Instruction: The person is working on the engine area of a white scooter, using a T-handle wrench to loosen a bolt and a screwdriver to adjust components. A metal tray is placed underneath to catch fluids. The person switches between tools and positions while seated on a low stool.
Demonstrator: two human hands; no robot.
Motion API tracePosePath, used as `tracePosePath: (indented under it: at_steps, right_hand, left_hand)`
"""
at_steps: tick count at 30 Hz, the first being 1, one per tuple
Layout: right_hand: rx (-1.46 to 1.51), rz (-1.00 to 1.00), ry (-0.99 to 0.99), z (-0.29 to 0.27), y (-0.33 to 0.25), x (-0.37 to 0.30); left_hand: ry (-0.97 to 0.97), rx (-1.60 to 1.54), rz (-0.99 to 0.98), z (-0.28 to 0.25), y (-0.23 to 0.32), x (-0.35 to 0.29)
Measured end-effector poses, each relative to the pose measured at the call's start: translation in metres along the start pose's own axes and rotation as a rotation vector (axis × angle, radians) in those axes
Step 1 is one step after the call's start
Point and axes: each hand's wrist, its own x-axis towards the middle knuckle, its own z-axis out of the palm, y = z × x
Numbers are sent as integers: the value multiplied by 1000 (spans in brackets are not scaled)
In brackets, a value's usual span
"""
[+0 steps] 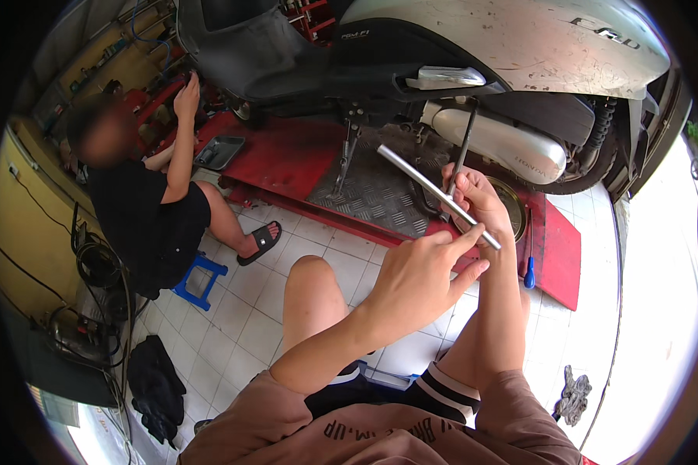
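My right hand (479,203) is closed around a thin dark rod (464,143), whose far end reaches up to the scooter's lower side. A straight silver tube (415,177) slants across the rod's near end; whether the two are joined I cannot tell. With its index finger touching the tube's near end, my left hand (415,275) is open, thumb apart and the other fingers partly hidden. The scooter (488,46) stands beyond my hands, its silver engine-side cover (504,143) behind the rod.
The scooter rests on a red lift platform (267,167) with a metal tread plate (372,194). A blue-handled screwdriver (530,271) lies at the platform's right. A seated person (143,201) is at left beside a grey tray (219,153). Black cloth (157,384) lies on the floor.
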Motion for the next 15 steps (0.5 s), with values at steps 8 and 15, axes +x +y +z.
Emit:
tracePosePath:
  at_steps: [8,15]
  right_hand:
    - [22,-25,-14,-7,1,-1]
    - [-70,5,25,-1,3,2]
  left_hand:
    - [8,-41,-64,-7,4,0]
    - [45,-32,-155,-6,2,3]
